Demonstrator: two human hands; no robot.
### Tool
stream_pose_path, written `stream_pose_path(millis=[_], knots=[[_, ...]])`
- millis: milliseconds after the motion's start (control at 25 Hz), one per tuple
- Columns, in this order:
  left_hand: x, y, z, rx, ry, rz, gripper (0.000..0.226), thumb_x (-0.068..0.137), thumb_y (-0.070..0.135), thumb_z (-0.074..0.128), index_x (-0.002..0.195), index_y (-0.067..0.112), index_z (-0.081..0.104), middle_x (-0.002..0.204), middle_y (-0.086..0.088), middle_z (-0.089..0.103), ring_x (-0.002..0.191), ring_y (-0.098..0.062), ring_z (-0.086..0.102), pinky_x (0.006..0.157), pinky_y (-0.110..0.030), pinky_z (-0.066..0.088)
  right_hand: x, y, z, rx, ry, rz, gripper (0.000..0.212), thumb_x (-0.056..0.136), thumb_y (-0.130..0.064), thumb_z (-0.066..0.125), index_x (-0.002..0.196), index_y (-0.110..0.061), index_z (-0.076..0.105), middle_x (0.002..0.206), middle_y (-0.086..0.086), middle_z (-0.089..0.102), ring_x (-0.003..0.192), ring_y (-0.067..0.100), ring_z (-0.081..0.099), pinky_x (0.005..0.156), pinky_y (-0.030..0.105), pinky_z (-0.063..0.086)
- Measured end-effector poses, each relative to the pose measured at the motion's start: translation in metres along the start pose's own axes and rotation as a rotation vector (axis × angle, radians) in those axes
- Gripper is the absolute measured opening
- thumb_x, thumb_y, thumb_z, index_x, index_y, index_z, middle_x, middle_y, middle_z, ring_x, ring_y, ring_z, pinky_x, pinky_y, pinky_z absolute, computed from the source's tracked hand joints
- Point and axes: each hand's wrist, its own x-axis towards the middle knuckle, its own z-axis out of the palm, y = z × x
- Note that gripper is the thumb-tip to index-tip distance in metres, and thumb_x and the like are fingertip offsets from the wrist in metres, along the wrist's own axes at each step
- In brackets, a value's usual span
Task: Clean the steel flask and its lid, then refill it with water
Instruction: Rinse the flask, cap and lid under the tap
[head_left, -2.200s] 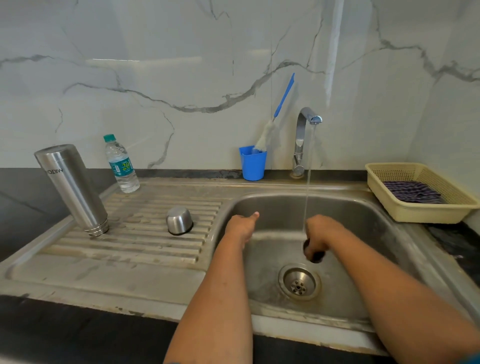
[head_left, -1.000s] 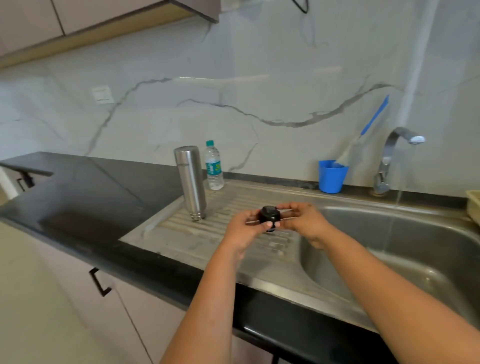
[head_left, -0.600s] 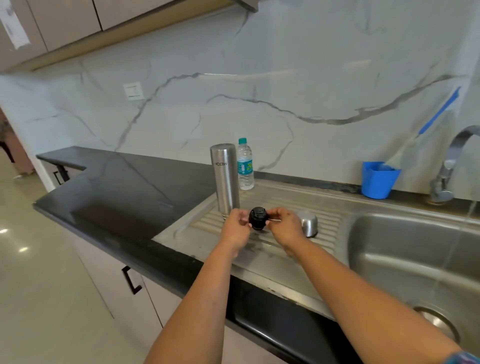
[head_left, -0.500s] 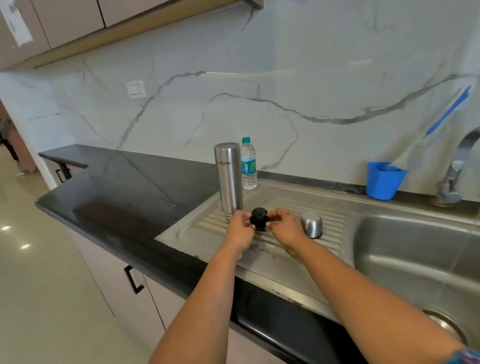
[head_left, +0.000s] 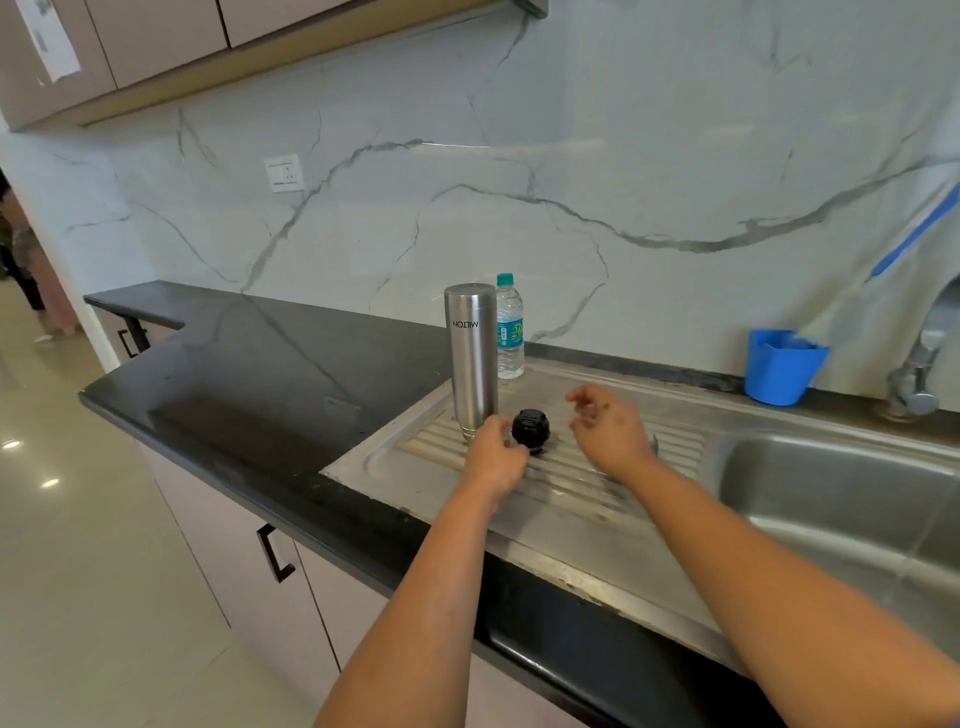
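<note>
The steel flask (head_left: 471, 364) stands upside down on the ribbed drainboard (head_left: 566, 483). Just right of its base sits the black inner lid (head_left: 530, 430), resting on the ribs. My left hand (head_left: 493, 460) is at the lid's left side, with thumb and fingertips against it. My right hand (head_left: 608, 431) hovers just right of the lid with loosely spread fingers, holding nothing. A sliver of the steel cap (head_left: 653, 444) shows behind my right hand; the rest is hidden.
A small plastic water bottle (head_left: 509, 332) stands behind the flask. Further right are a blue cup (head_left: 782, 366) with a blue-handled brush (head_left: 917, 234), the tap (head_left: 914, 387) and the sink basin (head_left: 857, 514). Black countertop (head_left: 260, 374) extends left. A person (head_left: 21, 260) stands at far left.
Both hands carried the black lid from under the tap to the drainboard beside the flask. The lid is now set down and my right hand has let go and drawn back.
</note>
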Motion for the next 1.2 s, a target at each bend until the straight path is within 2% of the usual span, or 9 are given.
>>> stream_pose_path(millis=[80,160,240,480,640,760,960,1120,1200], knots=[[-0.009,0.008,0.003,0.048,0.085,0.081,0.039,0.093,0.011,0.059,0.131,0.015,0.054,0.126,-0.001,0.055,0.114,-0.016,0.055,0.098,-0.031,0.047,0.004,0.02,-0.027,-0.233,-0.009,-0.11,0.033,0.088,-0.01,0.06,0.121,-0.015,0.058,0.118,0.008,0.054,0.106,0.025,0.055,0.089,0.025,0.041],[-0.02,0.022,0.016,0.048,0.073,0.136,0.034,0.092,0.014,0.062,0.126,0.013,0.059,0.125,-0.001,0.056,0.112,-0.015,0.056,0.094,-0.025,0.044,0.0,0.038,-0.048,-0.547,-0.235,-0.076,0.047,0.087,-0.026,0.064,0.132,-0.025,0.05,0.128,0.007,0.046,0.119,0.028,0.045,0.1,0.032,0.036],[-0.03,0.037,0.037,0.036,0.019,0.139,0.029,0.091,0.016,0.062,0.12,0.015,0.061,0.123,-0.002,0.059,0.108,-0.015,0.058,0.088,-0.024,0.044,-0.01,0.053,-0.063,-0.53,-0.333,-0.034,0.051,0.084,-0.024,0.069,0.132,-0.025,0.052,0.123,0.008,0.049,0.117,0.029,0.048,0.096,0.032,0.038],[-0.062,0.086,0.136,-0.056,-0.091,0.149,0.021,0.091,0.011,0.058,0.11,0.012,0.068,0.112,-0.007,0.069,0.106,-0.023,0.063,0.09,-0.027,0.046,-0.056,0.105,-0.166,0.203,0.204,0.296,0.031,0.085,-0.038,0.069,0.112,-0.032,0.055,0.11,0.003,0.06,0.098,0.022,0.062,0.089,0.038,0.052],[-0.087,0.124,0.234,-0.036,-0.279,0.144,0.023,0.097,0.011,0.048,0.112,0.013,0.066,0.119,-0.007,0.065,0.111,-0.024,0.059,0.091,-0.027,0.043,-0.088,0.202,-0.239,0.198,0.36,0.588,0.036,0.079,-0.049,0.07,0.107,-0.032,0.053,0.12,0.013,0.062,0.099,0.029,0.064,0.09,0.049,0.053],[-0.098,0.147,0.295,-0.062,-0.351,0.072,0.029,0.1,0.016,0.047,0.127,0.015,0.057,0.13,-0.008,0.058,0.118,-0.025,0.055,0.095,-0.03,0.043,-0.088,0.227,-0.264,0.378,0.442,0.664,0.035,0.084,-0.04,0.07,0.111,-0.025,0.053,0.12,0.012,0.059,0.099,0.026,0.063,0.087,0.043,0.056],[-0.085,0.157,0.361,-0.216,-0.294,-0.039,0.029,0.101,0.021,0.05,0.128,0.015,0.059,0.13,-0.007,0.06,0.12,-0.024,0.055,0.106,-0.038,0.043,-0.068,0.247,-0.273,0.505,0.412,0.636,0.041,0.083,-0.037,0.072,0.116,-0.022,0.053,0.118,0.011,0.06,0.099,0.025,0.064,0.081,0.038,0.057],[-0.065,0.148,0.389,-0.224,-0.353,0.059,0.017,0.096,0.02,0.061,0.104,0.011,0.073,0.105,-0.009,0.073,0.1,-0.024,0.066,0.096,-0.037,0.051,-0.061,0.258,-0.284,0.318,0.286,0.531,0.031,0.087,-0.037,0.067,0.115,-0.029,0.054,0.114,0.007,0.066,0.093,0.021,0.067,0.083,0.039,0.056],[-0.054,0.147,0.392,-0.373,-0.38,-0.016,0.015,0.097,0.018,0.059,0.097,0.011,0.073,0.102,-0.013,0.073,0.097,-0.027,0.066,0.09,-0.035,0.051,-0.062,0.258,-0.29,-0.03,0.165,0.34,0.036,0.094,-0.031,0.059,0.129,-0.031,0.05,0.126,0.004,0.056,0.11,0.021,0.057,0.094,0.034,0.047]])
